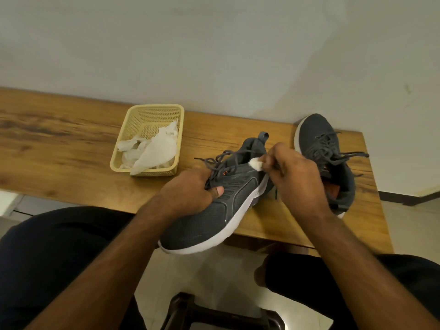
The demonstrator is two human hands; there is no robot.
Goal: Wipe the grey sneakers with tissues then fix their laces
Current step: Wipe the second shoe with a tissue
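Left hand [190, 186] gripped the near sneaker [214, 210] across its lacing, thumb pressed on the side panel just below the loose laces [219, 160], other fingers curled over the top out of sight; probably a brace so the shoe didn't twist under wiping pressure. Shoe was tipped on its side, toe hanging off the table [71, 139] edge toward the lap, heel resting on the wood, which turned the side wall and white sole up toward the right hand [295, 172]. Right fingers were bunched tight, pinching a small wadded tissue [256, 163], the wad sticking out past the fingertips and touching the collar area near the heel. Small wad likely gave a firm point for that seam. Second sneaker [326, 160] sat upright on the table just behind the right knuckles, laces undone, untouched. Yellow basket [142, 110] of crumpled tissues [154, 148] sat well beyond the left fingers, within reach for swaps. Judged: wiping stage, laces not yet fixed on either shoe
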